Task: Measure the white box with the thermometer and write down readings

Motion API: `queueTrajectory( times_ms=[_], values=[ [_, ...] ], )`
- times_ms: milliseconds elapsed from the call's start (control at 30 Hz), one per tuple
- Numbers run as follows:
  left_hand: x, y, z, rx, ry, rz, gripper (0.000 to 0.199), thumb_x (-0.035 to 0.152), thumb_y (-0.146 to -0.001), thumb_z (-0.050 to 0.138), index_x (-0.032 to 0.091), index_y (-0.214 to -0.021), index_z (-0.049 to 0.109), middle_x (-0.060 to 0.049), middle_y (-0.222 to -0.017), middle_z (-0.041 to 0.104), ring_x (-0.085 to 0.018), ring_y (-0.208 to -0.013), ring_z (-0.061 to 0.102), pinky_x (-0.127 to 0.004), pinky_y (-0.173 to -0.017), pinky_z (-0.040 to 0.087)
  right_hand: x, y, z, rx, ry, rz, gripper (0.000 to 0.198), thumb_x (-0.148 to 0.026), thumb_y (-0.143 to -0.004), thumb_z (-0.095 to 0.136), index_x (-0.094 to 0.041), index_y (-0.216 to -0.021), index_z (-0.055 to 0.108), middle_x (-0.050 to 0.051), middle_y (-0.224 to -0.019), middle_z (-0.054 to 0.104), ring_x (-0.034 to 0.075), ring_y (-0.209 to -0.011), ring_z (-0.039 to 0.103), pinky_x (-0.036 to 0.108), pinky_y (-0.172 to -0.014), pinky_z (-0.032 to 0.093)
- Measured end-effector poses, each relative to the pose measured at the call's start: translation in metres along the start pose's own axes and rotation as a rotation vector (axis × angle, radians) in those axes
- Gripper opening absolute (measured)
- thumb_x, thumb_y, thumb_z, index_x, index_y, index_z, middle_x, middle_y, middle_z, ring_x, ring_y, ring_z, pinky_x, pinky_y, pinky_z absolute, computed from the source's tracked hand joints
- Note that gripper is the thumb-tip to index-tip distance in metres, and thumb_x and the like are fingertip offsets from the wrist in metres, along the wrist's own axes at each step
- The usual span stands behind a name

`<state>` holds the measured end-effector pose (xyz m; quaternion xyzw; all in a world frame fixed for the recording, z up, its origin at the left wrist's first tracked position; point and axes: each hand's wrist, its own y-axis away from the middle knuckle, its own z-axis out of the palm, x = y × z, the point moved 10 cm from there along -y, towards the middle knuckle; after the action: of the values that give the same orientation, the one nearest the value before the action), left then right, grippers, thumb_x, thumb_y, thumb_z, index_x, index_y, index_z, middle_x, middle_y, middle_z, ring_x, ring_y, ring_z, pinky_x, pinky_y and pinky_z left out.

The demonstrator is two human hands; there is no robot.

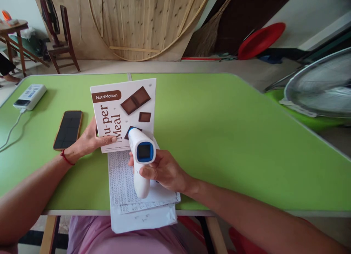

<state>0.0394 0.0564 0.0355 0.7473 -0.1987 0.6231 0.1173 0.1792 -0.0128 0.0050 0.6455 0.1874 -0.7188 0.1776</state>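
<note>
My left hand [91, 139] grips a white box [109, 118] by its lower left side, thumb across the front. The box shows brown chocolate pieces and the word NutriMotion, and is held up above the table. My right hand [167, 170] is wrapped round the handle of a white infrared thermometer [142, 186] with a blue-rimmed dark screen facing me. Its front end points at the box and overlaps the lower part in view; whether they touch I cannot tell. Beneath both lie handwritten sheets of paper [120, 184], reaching over the table's near edge.
On the green table [233, 148], a phone [68, 129] lies left of the box. Farther left sits a white power bank [30, 96] with a cable. A large fan [323, 86] stands beyond the right edge. A wooden chair [59, 45] and a broom [208, 34] are behind.
</note>
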Motion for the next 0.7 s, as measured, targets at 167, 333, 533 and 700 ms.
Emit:
queueTrajectory(
  times_ms=[167,333,533,700],
  values=[
    [0.000,0.000,0.001,-0.006,0.036,-0.005,0.047,0.038,-0.074,0.081,0.012,-0.108,0.061,-0.013,-0.113,0.066,-0.025,-0.095,0.065,-0.039,-0.081,0.057,0.000,-0.001,-0.001,-0.002,0.001,0.005,0.038,-0.055,-0.074,0.077,-0.020,-0.080,0.064,0.002,-0.077,0.063,0.015,-0.071,0.057,0.032,-0.065,0.051],
    [0.001,0.002,0.001,-0.018,0.055,0.002,0.050,0.039,-0.075,0.081,0.013,-0.111,0.059,-0.015,-0.123,0.063,-0.027,-0.101,0.065,-0.041,-0.085,0.057,-0.001,0.001,-0.003,0.002,0.027,0.015,0.038,-0.055,-0.073,0.077,-0.019,-0.080,0.066,0.003,-0.079,0.065,0.014,-0.071,0.057,0.031,-0.063,0.051],
    [-0.003,0.002,-0.002,-0.003,0.029,-0.019,0.051,0.040,-0.074,0.082,0.014,-0.111,0.059,-0.014,-0.120,0.066,-0.029,-0.104,0.065,-0.043,-0.086,0.057,-0.003,0.003,-0.004,0.009,0.082,0.033,0.032,-0.047,-0.072,0.078,-0.019,-0.083,0.066,0.002,-0.076,0.067,0.014,-0.067,0.058,0.029,-0.058,0.049],
    [-0.001,0.000,0.000,-0.014,0.048,-0.002,0.047,0.039,-0.075,0.081,0.015,-0.108,0.060,-0.013,-0.117,0.067,-0.030,-0.106,0.065,-0.043,-0.088,0.057,-0.030,0.009,-0.022,0.101,0.275,-0.096,0.020,-0.035,-0.073,0.075,-0.021,-0.084,0.066,0.001,-0.074,0.068,0.015,-0.065,0.060,0.030,-0.058,0.052]
  ],
)
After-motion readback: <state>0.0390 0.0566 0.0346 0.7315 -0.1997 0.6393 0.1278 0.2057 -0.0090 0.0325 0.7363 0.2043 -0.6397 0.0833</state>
